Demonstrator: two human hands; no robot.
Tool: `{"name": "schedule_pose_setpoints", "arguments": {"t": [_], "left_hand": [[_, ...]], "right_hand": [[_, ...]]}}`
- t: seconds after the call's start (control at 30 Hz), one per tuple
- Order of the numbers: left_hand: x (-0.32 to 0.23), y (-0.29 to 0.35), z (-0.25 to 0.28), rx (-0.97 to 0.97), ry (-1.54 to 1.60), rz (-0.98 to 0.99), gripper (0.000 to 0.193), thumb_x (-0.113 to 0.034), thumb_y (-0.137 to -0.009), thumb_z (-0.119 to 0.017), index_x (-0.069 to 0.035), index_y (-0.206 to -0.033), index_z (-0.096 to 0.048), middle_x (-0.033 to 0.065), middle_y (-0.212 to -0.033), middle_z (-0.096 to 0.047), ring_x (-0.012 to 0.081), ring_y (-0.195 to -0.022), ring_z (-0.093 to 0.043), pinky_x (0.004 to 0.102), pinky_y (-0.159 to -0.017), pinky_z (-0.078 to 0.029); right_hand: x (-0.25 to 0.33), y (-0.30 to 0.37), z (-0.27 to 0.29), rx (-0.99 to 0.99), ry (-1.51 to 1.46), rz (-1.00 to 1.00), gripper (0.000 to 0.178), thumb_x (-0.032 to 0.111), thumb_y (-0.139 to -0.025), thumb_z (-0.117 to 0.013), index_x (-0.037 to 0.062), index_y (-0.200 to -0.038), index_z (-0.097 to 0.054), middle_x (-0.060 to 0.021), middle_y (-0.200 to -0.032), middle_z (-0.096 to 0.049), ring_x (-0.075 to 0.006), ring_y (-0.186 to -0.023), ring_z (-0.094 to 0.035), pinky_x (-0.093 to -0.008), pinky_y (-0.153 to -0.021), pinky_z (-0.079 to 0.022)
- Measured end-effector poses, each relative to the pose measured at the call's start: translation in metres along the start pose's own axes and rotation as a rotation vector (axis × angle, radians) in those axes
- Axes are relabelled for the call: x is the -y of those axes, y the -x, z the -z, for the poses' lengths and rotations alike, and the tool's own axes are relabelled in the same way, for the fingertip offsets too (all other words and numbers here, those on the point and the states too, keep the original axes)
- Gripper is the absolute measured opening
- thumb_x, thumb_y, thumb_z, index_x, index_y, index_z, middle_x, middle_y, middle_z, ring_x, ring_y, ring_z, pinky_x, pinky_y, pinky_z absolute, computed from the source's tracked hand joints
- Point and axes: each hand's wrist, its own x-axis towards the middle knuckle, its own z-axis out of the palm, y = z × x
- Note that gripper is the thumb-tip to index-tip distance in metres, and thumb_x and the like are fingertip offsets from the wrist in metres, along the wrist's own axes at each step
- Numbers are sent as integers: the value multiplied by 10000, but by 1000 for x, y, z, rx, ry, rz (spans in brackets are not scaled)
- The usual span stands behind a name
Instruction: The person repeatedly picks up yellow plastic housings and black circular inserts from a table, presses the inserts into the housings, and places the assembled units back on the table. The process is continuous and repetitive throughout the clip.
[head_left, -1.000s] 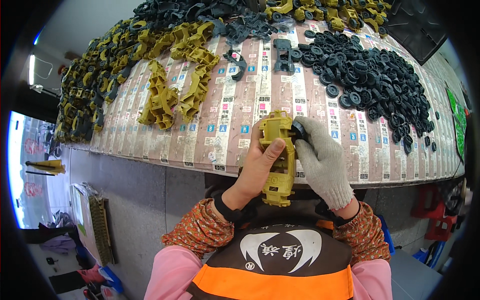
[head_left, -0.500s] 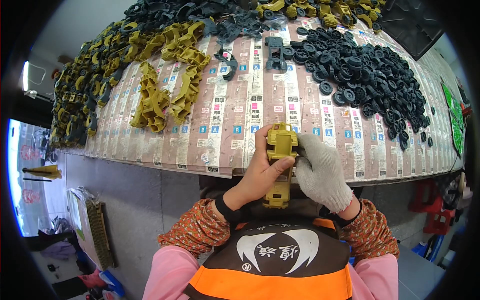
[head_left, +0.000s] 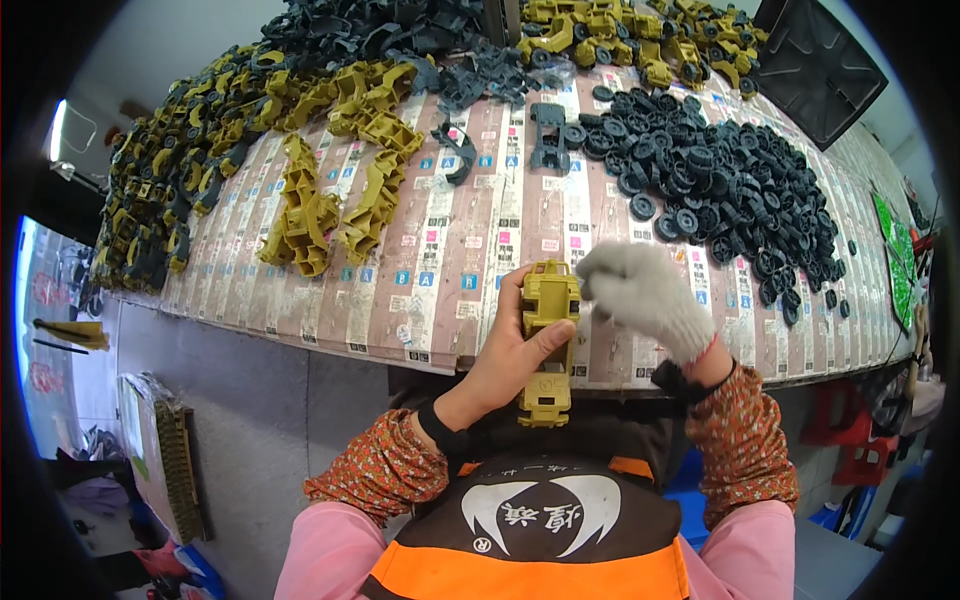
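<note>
My bare left hand (head_left: 513, 352) is closed around a yellow plastic toy truck body (head_left: 545, 385), thumb across its middle, holding it lengthwise at the table's front edge. On my right hand (head_left: 645, 295) is a pale knitted glove. Its fingers are bent together just right of the truck body's far end, pinching a dark piece (head_left: 587, 280) that looks like a toy wheel, mostly covered by the glove. Dark toy wheels (head_left: 700, 160) lie in a large pile beyond my right hand.
Yellow truck shells (head_left: 300, 215) stand in rows at the left. Farther left is a heap of yellow and dark toy trucks (head_left: 170, 190). A dark chassis (head_left: 550, 135) lies at the middle back, near dark plastic parts (head_left: 470, 80). A black crate (head_left: 820, 70) stands at back right.
My right hand has lifted off the truck body's side and moved up and slightly right. My left hand and the truck body have shifted slightly left and nearer.
</note>
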Motion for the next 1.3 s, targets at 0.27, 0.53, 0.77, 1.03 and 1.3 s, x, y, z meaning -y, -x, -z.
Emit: {"name": "schedule_pose_setpoints", "arguments": {"t": [0.27, 0.53, 0.77, 1.03, 1.3], "left_hand": [[-13, -15, 22, -195, 271, 75, 611, -255, -1077, -681, -164, -1588, -359, 40, -1263, -639, 161, -1065, -695, 346, -855, -634], [-25, -13, 28, -212, 554, 104, 466, -386, -1089, -644, -137, -1454, -496, 35, -1170, -664, 151, -977, -707, 332, -800, -635], [-36, -12, 25, -208, 549, 51, 482, -523, -1084, -595, -114, -1335, -551, 41, -1054, -681, 146, -886, -727, 315, -731, -640], [-37, -13, 12, -315, 436, -36, 540, -582, -1066, -594, -76, -1254, -612, 48, -990, -706, 166, -816, -737, 323, -702, -632], [-42, -7, 8, -290, 390, -198, 485, -385, -1059, -686, -102, -1405, -497, 42, -1156, -675, 145, -964, -710, 323, -806, -631]], "right_hand": [[-60, -72, 41, -456, 883, 50, 179, 192, -951, -649, 56, -1067, -648, -181, -1074, -719, -384, -987, -743, -510, -797, -625], [-29, -27, 22, -385, 354, 308, 331, 169, -959, -677, 15, -1250, -645, -186, -1137, -703, -347, -1032, -705, -448, -889, -569], [14, 55, -23, 136, -467, 70, 426, 170, -1062, -603, -5, -1449, -589, -90, -1228, -698, -157, -1072, -658, -319, -929, -552], [19, 79, -42, 165, -714, -9, 426, 134, -1094, -547, -9, -1496, -547, -100, -1292, -683, -125, -1054, -660, -293, -905, -569], [19, 90, -56, 12, -604, 67, 395, 91, -1062, -573, -34, -1437, -596, -133, -1076, -703, -147, -863, -697, -321, -798, -581]]}}
